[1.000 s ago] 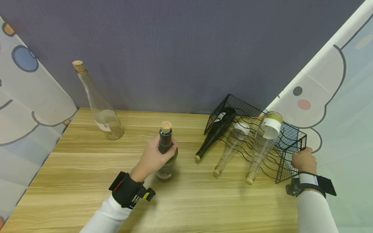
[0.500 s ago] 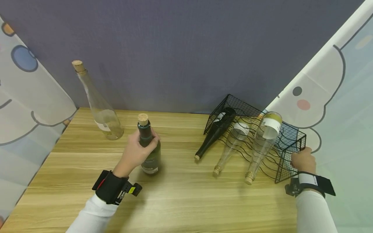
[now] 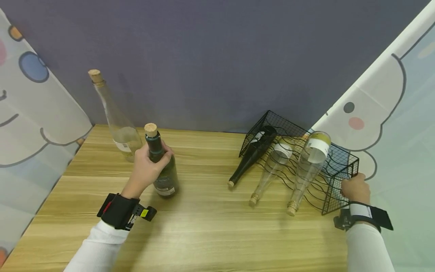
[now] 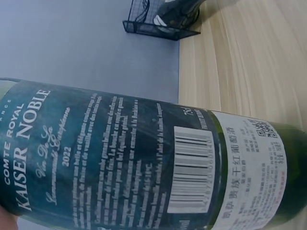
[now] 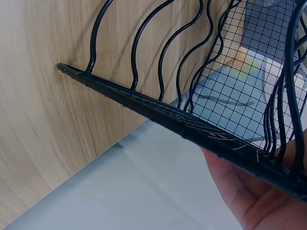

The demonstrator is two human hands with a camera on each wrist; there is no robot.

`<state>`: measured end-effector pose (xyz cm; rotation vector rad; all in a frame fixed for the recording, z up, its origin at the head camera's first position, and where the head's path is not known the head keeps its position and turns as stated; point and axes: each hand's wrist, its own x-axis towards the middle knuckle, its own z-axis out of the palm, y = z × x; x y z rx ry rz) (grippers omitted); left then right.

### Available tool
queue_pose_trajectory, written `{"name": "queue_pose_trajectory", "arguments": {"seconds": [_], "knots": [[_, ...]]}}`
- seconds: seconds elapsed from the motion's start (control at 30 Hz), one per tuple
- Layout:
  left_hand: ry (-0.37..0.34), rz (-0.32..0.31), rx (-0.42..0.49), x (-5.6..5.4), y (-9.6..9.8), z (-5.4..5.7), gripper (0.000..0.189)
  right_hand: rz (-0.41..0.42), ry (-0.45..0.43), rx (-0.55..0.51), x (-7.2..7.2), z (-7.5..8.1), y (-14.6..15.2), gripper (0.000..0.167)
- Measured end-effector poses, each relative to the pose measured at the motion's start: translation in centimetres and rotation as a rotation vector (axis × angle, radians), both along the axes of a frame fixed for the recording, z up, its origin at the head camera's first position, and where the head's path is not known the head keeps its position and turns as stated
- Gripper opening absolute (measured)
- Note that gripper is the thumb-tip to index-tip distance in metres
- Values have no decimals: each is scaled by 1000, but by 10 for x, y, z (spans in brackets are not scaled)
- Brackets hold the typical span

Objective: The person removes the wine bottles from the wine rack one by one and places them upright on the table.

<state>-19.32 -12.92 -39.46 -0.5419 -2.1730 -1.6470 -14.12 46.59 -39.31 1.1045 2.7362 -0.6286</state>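
My left hand point(image 3: 146, 172) grips a dark green wine bottle point(image 3: 166, 179) around its neck and shoulder. The corked bottle stands upright or nearly so; whether its base touches the table I cannot tell. In the left wrist view its green label and white back label point(image 4: 249, 167) fill much of the picture. Far to the right, my right hand point(image 3: 356, 187) holds the end panel of a black wire wine rack point(image 5: 168, 123), with fingers partly hidden behind the mesh. Inside the rack lie a dark slim bottle point(image 3: 251, 156), a small clear bottle point(image 3: 276, 162) and a larger clear bottle point(image 3: 310, 164), corks toward me.
A tall clear corked bottle point(image 3: 117, 121) stands at the back left, its lower part partly behind my left hand. The wooden table point(image 3: 217, 234) meets a grey wall panel point(image 3: 210, 68) behind. Patterned curtains point(image 3: 370, 113) hang at both sides.
My left hand has carried the green bottle leftward and slightly back, closer to the tall clear bottle. The right hand and the rack have stayed in place.
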Motion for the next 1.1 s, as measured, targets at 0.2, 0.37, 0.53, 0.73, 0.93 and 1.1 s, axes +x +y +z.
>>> {"name": "queue_pose_trajectory", "arguments": {"seconds": [0.2,0.37,0.53,0.73,0.93,1.1], "knots": [[-26,20,26,-5,-16,-1,11,-4,-7,-1,-1,-2,2,68],[-3,68,61,-9,-32,0,11,0,-3,4,-2,-2,1,69],[16,135,85,-17,-45,2,12,-3,1,3,-1,1,-1,67],[-25,211,99,-26,-63,4,15,-5,3,-1,0,1,-1,67],[-58,266,97,-31,-78,6,11,-6,-5,-7,-1,-1,3,68],[-79,303,104,-35,-86,7,10,-1,-1,-9,-2,-2,5,68]]}}
